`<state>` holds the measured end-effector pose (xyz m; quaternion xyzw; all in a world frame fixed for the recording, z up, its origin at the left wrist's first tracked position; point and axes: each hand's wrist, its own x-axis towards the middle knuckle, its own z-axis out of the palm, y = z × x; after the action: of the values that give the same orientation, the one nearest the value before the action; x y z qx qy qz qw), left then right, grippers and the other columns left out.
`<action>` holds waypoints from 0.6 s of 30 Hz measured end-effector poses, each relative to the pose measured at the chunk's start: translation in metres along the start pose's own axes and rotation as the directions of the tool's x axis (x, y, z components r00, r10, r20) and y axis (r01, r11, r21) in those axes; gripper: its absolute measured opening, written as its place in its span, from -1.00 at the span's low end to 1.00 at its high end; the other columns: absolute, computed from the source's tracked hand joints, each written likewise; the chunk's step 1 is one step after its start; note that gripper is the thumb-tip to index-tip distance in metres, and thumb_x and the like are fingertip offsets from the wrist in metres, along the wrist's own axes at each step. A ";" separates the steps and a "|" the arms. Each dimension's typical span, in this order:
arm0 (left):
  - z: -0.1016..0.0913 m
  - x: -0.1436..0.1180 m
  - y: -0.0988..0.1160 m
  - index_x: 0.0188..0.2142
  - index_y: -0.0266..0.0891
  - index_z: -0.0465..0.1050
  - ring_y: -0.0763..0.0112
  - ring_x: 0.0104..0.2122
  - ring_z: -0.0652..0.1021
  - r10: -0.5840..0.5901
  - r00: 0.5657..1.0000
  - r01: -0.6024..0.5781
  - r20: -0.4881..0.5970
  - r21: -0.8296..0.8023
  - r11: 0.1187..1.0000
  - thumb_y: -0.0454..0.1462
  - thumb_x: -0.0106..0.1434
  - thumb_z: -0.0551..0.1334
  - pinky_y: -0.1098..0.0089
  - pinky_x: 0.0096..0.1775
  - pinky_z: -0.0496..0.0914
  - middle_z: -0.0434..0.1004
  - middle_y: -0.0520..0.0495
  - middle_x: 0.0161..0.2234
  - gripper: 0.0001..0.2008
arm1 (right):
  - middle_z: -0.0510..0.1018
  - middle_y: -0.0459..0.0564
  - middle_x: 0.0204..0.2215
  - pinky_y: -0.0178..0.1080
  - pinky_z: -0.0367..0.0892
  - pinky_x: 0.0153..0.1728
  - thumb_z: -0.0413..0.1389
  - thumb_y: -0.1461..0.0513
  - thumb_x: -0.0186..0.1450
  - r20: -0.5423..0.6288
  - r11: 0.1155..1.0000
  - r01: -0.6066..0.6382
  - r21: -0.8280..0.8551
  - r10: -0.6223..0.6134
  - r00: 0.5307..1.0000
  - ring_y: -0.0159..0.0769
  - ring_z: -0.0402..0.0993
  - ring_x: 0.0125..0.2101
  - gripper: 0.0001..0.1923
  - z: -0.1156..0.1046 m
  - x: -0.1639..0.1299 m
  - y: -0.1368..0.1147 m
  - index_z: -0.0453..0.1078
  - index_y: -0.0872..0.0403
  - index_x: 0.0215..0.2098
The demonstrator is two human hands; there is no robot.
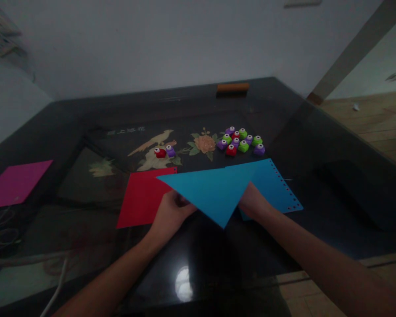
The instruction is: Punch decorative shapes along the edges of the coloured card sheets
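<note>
A light blue sheet of paper, triangular in outline with one point toward me, is held up between my hands. My left hand is closed at its lower left edge, thumb stretched along the edge and fingers partly under the sheet. Against the right edge, my right hand grips the paper, most of its fingers hidden behind it. Beneath the left hand lies a red sheet. Under the right hand is a darker blue sheet with punched holes along its right side.
Several small purple, green and red toys with eyes cluster beyond the papers. A red toy and a purple one sit left of them. A magenta sheet lies far left; a brown roll rests by the wall.
</note>
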<state>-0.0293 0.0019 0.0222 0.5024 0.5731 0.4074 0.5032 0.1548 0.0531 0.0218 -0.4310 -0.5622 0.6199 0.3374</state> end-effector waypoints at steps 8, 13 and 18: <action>0.006 -0.002 0.001 -0.27 -0.27 0.39 0.37 -0.36 0.59 -0.090 0.993 0.105 0.074 -0.231 0.967 -0.24 0.01 0.39 0.39 -0.29 0.46 0.57 -0.05 -0.31 -0.69 | 0.52 -0.06 -0.66 -0.35 0.31 -0.60 0.26 0.01 0.05 -0.004 0.980 -0.134 0.147 0.136 0.991 -0.42 0.40 -0.66 -0.66 0.004 -0.002 -0.003 0.44 0.14 -0.56; 0.007 -0.004 0.003 -0.20 -0.27 0.39 0.37 -0.27 0.58 -0.072 0.997 0.078 0.036 -0.233 0.969 -0.27 -0.01 0.40 0.38 -0.21 0.45 0.55 -0.06 -0.23 -0.63 | 0.52 -0.08 -0.67 -0.33 0.33 -0.57 0.30 0.07 0.02 -0.054 0.993 -0.095 0.070 0.099 0.994 -0.41 0.40 -0.66 -0.72 0.006 -0.004 -0.006 0.44 0.12 -0.56; 0.007 -0.003 0.003 -0.09 -0.25 0.31 0.38 -0.32 0.58 -0.002 0.999 -0.006 -0.039 -0.204 0.979 -0.28 -0.02 0.40 0.37 -0.24 0.46 0.54 -0.04 -0.27 -0.51 | 0.52 -0.08 -0.66 -0.31 0.36 -0.57 0.27 0.09 0.05 -0.101 0.999 -0.035 0.003 0.035 0.994 -0.38 0.42 -0.65 -0.75 0.008 -0.006 -0.009 0.42 0.11 -0.55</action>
<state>-0.0218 -0.0011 0.0248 0.4407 0.5376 0.4741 0.5404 0.1489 0.0457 0.0312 -0.4715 -0.5364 0.6034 0.3548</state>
